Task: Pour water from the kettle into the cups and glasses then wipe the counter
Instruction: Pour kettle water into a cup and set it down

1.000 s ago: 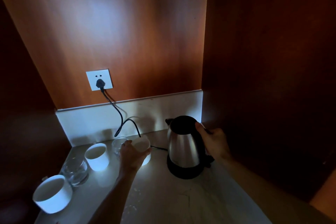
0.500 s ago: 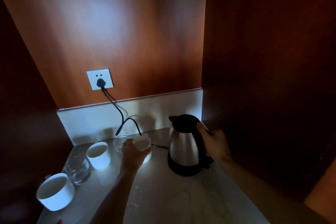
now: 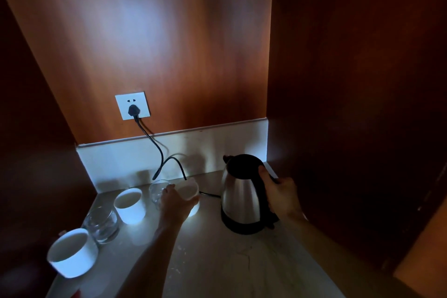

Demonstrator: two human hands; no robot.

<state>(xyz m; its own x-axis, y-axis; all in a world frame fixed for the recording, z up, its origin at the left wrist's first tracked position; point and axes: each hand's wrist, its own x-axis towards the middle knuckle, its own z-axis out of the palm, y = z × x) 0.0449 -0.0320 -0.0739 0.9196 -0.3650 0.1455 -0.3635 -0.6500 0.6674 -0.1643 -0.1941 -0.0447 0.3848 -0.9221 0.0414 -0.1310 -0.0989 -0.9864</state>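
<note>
A steel kettle (image 3: pixel 238 197) with a black lid and handle stands on its black base at the right of the pale counter (image 3: pixel 217 261). My right hand (image 3: pixel 280 195) is wrapped around the kettle's handle. My left hand (image 3: pixel 175 203) grips a white cup (image 3: pixel 189 191) just left of the kettle. A clear glass (image 3: pixel 157 190) stands touching that hand's far side. Further left are a second white cup (image 3: pixel 130 205), a squat glass (image 3: pixel 102 225) and a third white cup (image 3: pixel 71 253) near the front left edge.
A black cord (image 3: pixel 158 150) runs from the wall socket (image 3: pixel 131 109) down behind the cups to the kettle base. Dark wooden walls close in on the left, back and right. A low white backsplash (image 3: pixel 217 145) lines the rear.
The view has shifted slightly; both hands keep their grips, and the kettle and cups stay where they were.
</note>
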